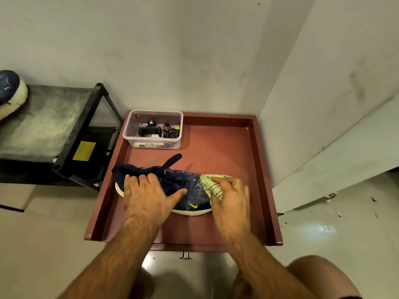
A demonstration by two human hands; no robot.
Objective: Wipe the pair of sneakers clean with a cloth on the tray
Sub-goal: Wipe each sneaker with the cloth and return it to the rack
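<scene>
step: wiping toe | left hand lies flat, steadying navy-and-yellow fabric sneaker | right hand bunches pale-green checked cloth | advice: hold firm, stroke toward sole over red-brown tray

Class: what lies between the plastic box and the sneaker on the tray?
Only bare tray floor between box and sneaker, in the head view.

We have one view only, worn on the person's head; it looks forward and steeply down, close above the tray, whose near edge lies below centre; the far edge meets the wall; wide-angle bending shows at the frame's sides; both forearms enter from below.
</scene>
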